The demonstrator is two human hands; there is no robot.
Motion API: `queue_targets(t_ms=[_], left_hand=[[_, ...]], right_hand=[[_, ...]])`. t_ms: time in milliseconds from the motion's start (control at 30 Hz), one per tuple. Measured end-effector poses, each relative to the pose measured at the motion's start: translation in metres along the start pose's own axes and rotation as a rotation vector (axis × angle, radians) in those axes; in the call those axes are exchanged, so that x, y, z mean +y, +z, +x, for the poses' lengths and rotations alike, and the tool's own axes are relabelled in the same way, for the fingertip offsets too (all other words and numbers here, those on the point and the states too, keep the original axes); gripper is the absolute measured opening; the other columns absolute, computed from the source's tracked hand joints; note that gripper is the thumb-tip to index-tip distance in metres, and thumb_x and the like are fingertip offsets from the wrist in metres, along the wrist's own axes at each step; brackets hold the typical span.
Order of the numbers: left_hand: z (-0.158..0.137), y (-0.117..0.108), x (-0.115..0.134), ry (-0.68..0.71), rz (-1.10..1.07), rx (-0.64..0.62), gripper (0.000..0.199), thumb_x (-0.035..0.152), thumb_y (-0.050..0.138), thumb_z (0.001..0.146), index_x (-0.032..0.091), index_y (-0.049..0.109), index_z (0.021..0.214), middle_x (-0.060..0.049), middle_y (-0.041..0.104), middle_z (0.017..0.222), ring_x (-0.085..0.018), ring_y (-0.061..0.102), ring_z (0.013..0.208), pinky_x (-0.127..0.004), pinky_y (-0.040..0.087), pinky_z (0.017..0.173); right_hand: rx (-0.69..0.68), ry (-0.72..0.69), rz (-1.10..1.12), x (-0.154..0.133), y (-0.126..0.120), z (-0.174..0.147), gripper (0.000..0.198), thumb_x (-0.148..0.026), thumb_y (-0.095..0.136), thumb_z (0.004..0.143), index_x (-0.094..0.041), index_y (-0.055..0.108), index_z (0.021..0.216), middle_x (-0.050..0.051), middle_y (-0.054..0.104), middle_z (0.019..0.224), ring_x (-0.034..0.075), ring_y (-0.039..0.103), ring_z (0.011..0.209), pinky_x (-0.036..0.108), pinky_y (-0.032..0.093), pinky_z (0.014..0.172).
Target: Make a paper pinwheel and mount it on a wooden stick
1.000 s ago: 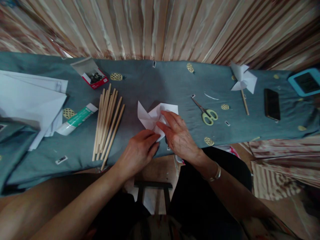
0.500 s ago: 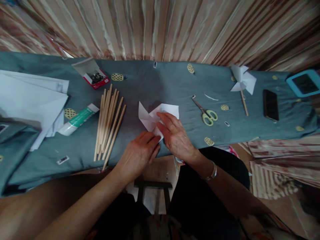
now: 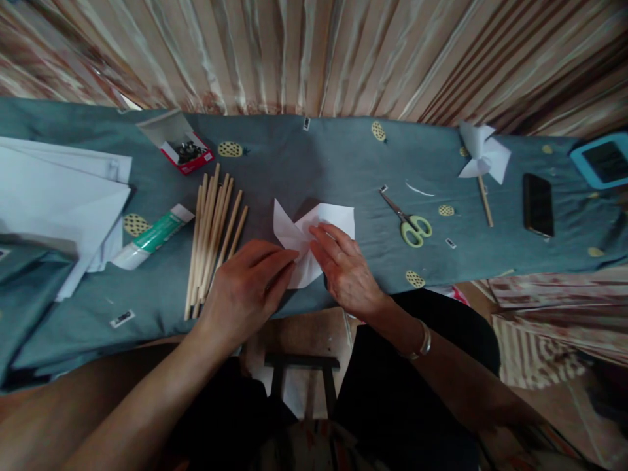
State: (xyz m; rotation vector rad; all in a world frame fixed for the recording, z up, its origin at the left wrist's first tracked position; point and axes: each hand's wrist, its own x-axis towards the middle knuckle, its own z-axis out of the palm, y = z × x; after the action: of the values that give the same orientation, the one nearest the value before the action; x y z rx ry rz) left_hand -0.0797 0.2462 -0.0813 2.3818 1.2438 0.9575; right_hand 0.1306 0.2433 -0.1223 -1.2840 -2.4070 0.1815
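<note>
A white paper pinwheel (image 3: 335, 214) lies on the cloth in front of me, its blades partly folded toward the middle. My left hand (image 3: 248, 288) comes in from the lower left, thumb and fingers pinched on the paper near the pinwheel's centre. From the right, my right hand (image 3: 346, 268) holds the pinwheel down, its fingers close together on the folded part; its thumb is hidden. Beside my left hand is a bundle of wooden sticks (image 3: 214, 229). Green-handled scissors (image 3: 409, 221) rest to the right of the pinwheel.
On the left are white paper sheets (image 3: 59, 196), a green-and-white glue tube (image 3: 154, 237) and an open red box (image 3: 189, 154) of small dark metal pieces. Toward the right are a pinwheel on a stick (image 3: 483, 157), a black phone (image 3: 538, 204) and a blue-framed device (image 3: 601, 160).
My left hand has moved left and up from the pinwheel's lower edge to its middle, uncovering the lower blade. My right hand stays on the paper. The view has shifted slightly.
</note>
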Motion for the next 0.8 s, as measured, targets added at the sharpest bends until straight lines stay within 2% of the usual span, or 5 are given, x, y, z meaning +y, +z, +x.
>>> queue_targets(t_ms=[233, 433, 667, 800], left_hand=[[0.003, -0.008, -0.001, -0.056, 0.021, 0.040, 0.015, 0.021, 0.058, 0.093, 0.016, 0.071, 0.099, -0.005, 0.071, 0.091, -0.016, 0.068, 0.083, -0.027, 0.056, 0.075], [0.010, -0.006, 0.000, -0.075, 0.022, 0.048, 0.018, 0.024, 0.057, 0.094, 0.018, 0.072, 0.100, -0.006, 0.072, 0.093, -0.016, 0.068, 0.081, -0.028, 0.056, 0.072], [0.012, 0.000, 0.003, -0.070, -0.026, 0.058, 0.020, 0.024, 0.057, 0.094, 0.016, 0.071, 0.106, -0.006, 0.070, 0.096, -0.017, 0.068, 0.087, -0.029, 0.056, 0.078], [0.006, 0.005, 0.008, 0.013, -0.035, 0.046, 0.026, 0.030, 0.058, 0.095, 0.014, 0.067, 0.113, -0.009, 0.068, 0.102, -0.020, 0.066, 0.093, -0.032, 0.056, 0.082]], right_hand=[[-0.037, 0.093, 0.083, -0.002, 0.003, 0.000, 0.044, -0.020, 0.029, 0.104, -0.019, 0.044, 0.145, 0.013, 0.049, 0.149, 0.026, 0.032, 0.148, 0.049, 0.041, 0.113], [-0.004, 0.099, 0.096, -0.006, 0.004, 0.005, 0.045, -0.021, 0.029, 0.104, -0.017, 0.038, 0.148, 0.015, 0.044, 0.153, 0.023, 0.038, 0.145, 0.045, 0.044, 0.110], [0.001, 0.058, 0.016, -0.002, -0.006, 0.001, 0.038, -0.011, 0.036, 0.098, -0.021, 0.061, 0.126, 0.011, 0.053, 0.146, 0.028, 0.032, 0.148, 0.054, 0.043, 0.109], [0.063, 0.077, 0.019, 0.001, -0.014, -0.001, 0.039, -0.009, 0.040, 0.093, -0.019, 0.064, 0.122, 0.011, 0.054, 0.145, 0.027, 0.035, 0.146, 0.052, 0.043, 0.112]])
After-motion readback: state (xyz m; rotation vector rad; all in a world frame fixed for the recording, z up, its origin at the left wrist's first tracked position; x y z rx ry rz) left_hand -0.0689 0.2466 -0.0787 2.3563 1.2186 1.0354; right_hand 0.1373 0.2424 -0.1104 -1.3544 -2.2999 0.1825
